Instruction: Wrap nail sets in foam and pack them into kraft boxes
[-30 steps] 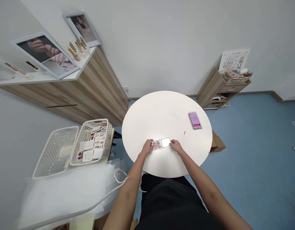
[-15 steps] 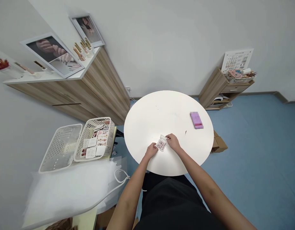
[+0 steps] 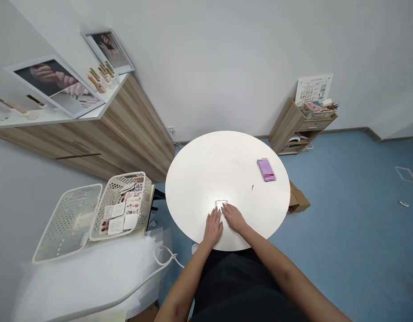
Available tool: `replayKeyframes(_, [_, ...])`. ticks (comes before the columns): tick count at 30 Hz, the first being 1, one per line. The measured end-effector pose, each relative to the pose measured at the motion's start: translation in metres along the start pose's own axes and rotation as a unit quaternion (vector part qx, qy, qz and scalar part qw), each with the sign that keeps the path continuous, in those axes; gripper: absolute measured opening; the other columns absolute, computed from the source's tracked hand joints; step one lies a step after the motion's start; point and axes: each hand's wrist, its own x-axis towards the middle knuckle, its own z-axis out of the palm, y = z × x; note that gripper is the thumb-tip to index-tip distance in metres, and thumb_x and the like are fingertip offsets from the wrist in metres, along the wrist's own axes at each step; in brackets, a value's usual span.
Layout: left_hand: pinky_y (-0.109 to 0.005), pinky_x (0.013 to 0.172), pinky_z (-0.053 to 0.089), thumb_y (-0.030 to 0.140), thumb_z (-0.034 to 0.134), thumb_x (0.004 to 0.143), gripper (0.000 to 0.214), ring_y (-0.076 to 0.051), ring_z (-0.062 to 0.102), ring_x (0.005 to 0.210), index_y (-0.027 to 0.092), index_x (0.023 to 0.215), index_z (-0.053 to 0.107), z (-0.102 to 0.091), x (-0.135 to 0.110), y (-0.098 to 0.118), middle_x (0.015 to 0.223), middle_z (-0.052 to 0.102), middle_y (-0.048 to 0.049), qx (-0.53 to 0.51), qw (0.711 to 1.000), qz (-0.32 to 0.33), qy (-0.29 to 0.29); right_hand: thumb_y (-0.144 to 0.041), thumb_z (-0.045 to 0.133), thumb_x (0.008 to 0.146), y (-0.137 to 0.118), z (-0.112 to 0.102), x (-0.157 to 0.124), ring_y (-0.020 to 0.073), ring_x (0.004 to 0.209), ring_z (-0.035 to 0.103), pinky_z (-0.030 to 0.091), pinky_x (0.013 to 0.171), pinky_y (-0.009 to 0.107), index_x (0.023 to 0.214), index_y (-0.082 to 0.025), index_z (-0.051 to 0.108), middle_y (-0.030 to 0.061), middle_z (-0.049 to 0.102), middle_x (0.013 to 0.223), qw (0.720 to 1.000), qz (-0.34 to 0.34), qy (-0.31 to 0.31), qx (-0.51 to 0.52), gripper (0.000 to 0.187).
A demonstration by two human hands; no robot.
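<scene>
On the near half of the white round table [image 3: 199,179] lies a small clear case of press-on nails [image 3: 221,203]. Its far edge shows as a pale, shiny strip; my fingers cover much of the rest. My left hand [image 3: 213,227] rests with fingers stretched forward, their tips at the case's near left part. From the right, my right hand [image 3: 234,218] lies palm down, its straight fingertips on the case's right side. Neither hand is wrapped around anything.
A blurred purple object [image 3: 266,170] lies on the table's right side. Left of the table, a white perforated basket [image 3: 148,192] holds several nail packs and cards. Behind stands a wooden cabinet [image 3: 139,120]; a small wooden cabinet [image 3: 283,120] is back right. A cardboard box [image 3: 298,199] sits on the floor.
The case's white flap, raised before, is down, and the reddish nails no longer show. Both hands went from holding the case's edges to lying flat on it.
</scene>
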Motion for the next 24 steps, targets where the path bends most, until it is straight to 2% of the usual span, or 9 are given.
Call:
replayKeyframes(6, [-0.051, 0.116, 0.025, 0.019, 0.033, 0.095, 0.063, -0.026, 0.022, 0.147, 0.017, 0.155, 0.013, 0.004, -0.006, 0.000, 0.159, 0.024, -0.0131, 0.034, 0.999, 0.008, -0.022, -0.010, 0.040, 0.090, 0.002, 0.014, -0.014, 0.0287, 0.143, 0.029, 0.036, 0.110, 0.045, 0.148, -0.013, 0.036, 0.0119, 0.034, 0.155, 1.000, -0.005, -0.020, -0.018, 0.059])
replayKeyframes(14, [-0.052, 0.117, 0.022, 0.019, 0.033, 0.095, 0.066, -0.026, 0.021, 0.147, 0.018, 0.156, 0.008, -0.001, -0.004, 0.002, 0.160, 0.021, -0.0118, 0.048, 0.998, -0.002, -0.042, -0.018, 0.037, 0.095, 0.006, 0.010, -0.010, 0.0275, 0.143, 0.028, 0.027, 0.115, 0.046, 0.149, -0.016, 0.036, 0.0085, 0.034, 0.156, 0.999, -0.004, -0.028, -0.020, 0.053])
replayKeyframes(18, [-0.055, 0.116, 0.021, 0.024, 0.033, 0.096, 0.063, -0.028, 0.021, 0.147, 0.018, 0.155, 0.012, -0.002, 0.016, 0.000, 0.161, 0.018, -0.0133, 0.047, 0.997, -0.032, -0.055, -0.025, 0.038, 0.096, 0.011, 0.004, 0.006, 0.0275, 0.145, 0.025, 0.023, 0.116, 0.046, 0.150, -0.016, 0.034, 0.0080, 0.030, 0.158, 0.999, 0.009, -0.046, -0.022, 0.054])
replayKeyframes(24, [-0.059, 0.115, 0.021, 0.025, 0.036, 0.094, 0.061, -0.030, 0.020, 0.147, 0.014, 0.152, 0.022, -0.004, 0.062, -0.013, 0.160, 0.019, -0.0172, 0.048, 0.992, -0.096, -0.063, -0.024, 0.038, 0.093, 0.034, -0.004, 0.051, 0.0277, 0.147, 0.020, 0.021, 0.116, 0.047, 0.152, -0.016, 0.028, 0.0085, 0.023, 0.160, 0.995, 0.041, -0.078, -0.042, 0.060])
